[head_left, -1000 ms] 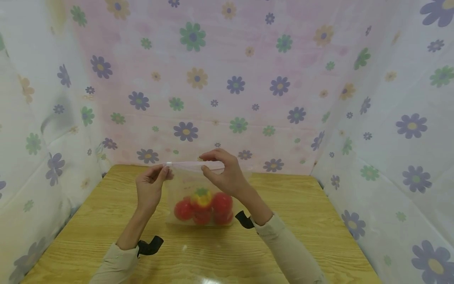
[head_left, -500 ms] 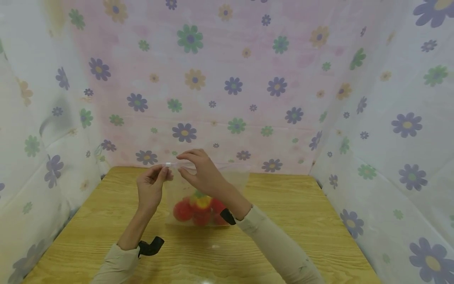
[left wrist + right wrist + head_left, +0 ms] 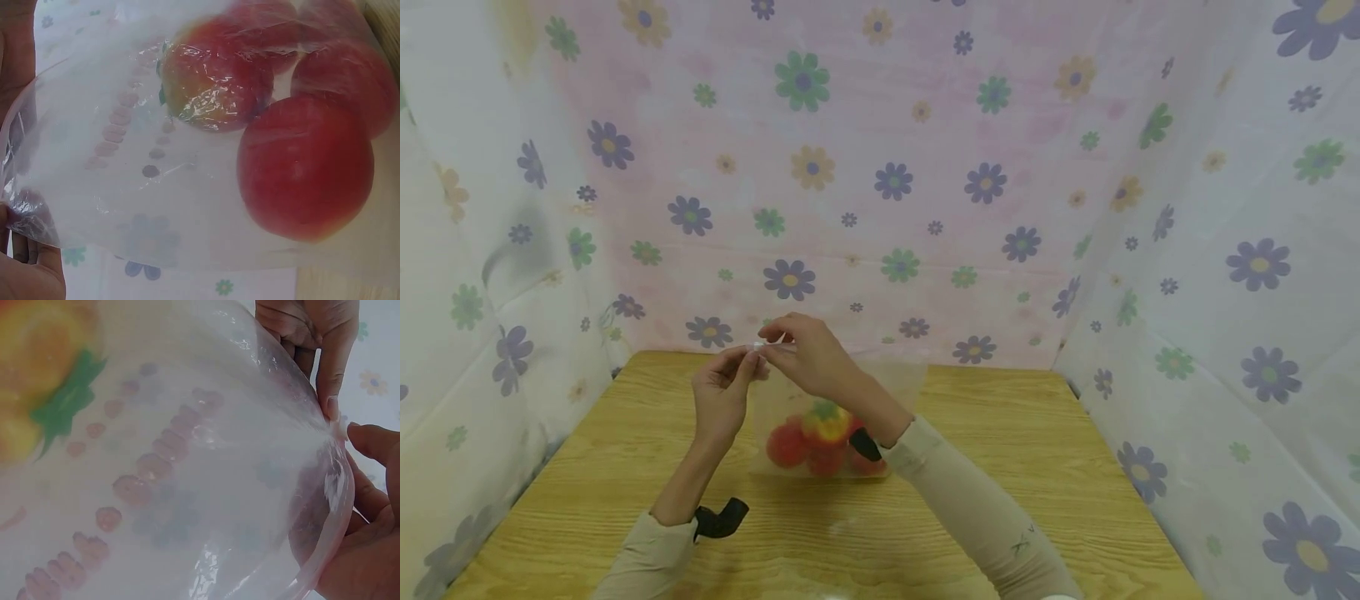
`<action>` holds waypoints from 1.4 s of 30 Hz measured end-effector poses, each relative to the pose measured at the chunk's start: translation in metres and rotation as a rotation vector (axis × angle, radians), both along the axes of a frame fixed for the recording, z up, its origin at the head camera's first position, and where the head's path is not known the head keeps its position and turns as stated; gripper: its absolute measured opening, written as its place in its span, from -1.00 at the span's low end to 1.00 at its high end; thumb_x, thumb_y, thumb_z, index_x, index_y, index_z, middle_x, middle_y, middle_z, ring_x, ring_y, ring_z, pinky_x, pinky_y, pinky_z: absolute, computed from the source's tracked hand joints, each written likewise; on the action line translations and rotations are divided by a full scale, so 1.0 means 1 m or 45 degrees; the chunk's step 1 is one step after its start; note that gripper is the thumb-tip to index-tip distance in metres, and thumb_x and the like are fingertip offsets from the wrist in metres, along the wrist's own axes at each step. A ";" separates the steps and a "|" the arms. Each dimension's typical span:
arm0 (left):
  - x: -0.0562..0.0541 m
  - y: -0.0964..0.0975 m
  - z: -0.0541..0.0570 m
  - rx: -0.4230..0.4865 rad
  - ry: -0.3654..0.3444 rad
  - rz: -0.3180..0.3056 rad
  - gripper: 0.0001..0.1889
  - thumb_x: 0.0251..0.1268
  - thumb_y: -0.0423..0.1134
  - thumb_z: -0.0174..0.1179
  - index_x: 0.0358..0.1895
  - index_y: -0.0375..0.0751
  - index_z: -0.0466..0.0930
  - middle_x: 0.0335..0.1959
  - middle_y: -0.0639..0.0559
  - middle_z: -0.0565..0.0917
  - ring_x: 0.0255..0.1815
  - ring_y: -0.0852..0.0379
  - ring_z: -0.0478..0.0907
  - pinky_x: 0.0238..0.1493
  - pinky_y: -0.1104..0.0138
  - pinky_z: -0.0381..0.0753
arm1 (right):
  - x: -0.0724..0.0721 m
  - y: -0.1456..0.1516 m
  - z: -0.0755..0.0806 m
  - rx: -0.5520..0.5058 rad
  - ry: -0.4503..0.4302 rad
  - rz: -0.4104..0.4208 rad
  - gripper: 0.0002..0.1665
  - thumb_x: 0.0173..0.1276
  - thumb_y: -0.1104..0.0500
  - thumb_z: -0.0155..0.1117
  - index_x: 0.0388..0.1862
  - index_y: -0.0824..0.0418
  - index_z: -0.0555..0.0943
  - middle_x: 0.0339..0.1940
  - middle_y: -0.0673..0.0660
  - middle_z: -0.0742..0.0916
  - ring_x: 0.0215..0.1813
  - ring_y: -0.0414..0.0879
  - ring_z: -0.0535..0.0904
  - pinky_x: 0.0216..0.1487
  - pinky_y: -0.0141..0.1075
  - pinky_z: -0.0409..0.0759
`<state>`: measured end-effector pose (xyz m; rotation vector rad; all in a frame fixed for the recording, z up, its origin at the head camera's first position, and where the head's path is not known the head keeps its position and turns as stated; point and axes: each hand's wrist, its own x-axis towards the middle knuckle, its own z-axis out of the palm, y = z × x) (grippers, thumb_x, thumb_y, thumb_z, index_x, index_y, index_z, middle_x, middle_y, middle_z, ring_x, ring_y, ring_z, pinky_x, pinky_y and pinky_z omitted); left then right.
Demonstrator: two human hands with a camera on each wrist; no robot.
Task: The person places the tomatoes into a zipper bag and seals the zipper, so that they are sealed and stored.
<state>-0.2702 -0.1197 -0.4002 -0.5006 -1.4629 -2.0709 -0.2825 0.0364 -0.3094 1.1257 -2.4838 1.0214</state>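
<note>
A clear slider zip bag (image 3: pixel 880 379) hangs upright between my hands, close over the table. Inside it are several round red fruits (image 3: pixel 306 169) and a yellow-orange one with a green leafy top (image 3: pixel 65 400). My left hand (image 3: pixel 721 396) pinches the bag's top left corner between thumb and fingers. Right beside it, the thumb and index finger of my right hand (image 3: pixel 812 354) are at the white slider (image 3: pixel 338 428), at the left end of the zip. In the right wrist view the right thumb (image 3: pixel 372 440) meets the slider. My right forearm hides part of the bag.
A wood-grain table (image 3: pixel 1000 467) lies beneath the bag. Flower-printed cloth (image 3: pixel 895 125) hangs behind it and on both sides. Black wrist mounts (image 3: pixel 721 518) stick out at both cuffs.
My right hand has moved left along the bag's top edge to the slider, its thumb and fingers closing together there. My left hand keeps its pinch on the corner.
</note>
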 end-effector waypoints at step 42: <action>0.007 0.006 -0.005 -0.008 -0.051 0.038 -0.91 0.51 -0.46 0.11 -0.16 -0.45 0.57 -0.36 0.08 0.70 -0.42 0.23 0.66 -0.20 0.47 0.72 | -0.014 -0.003 -0.001 0.039 -0.098 0.135 -0.85 0.47 0.15 0.34 -0.25 0.20 0.76 -0.43 -0.01 0.71 -0.52 -0.21 0.41 -0.50 -0.46 0.39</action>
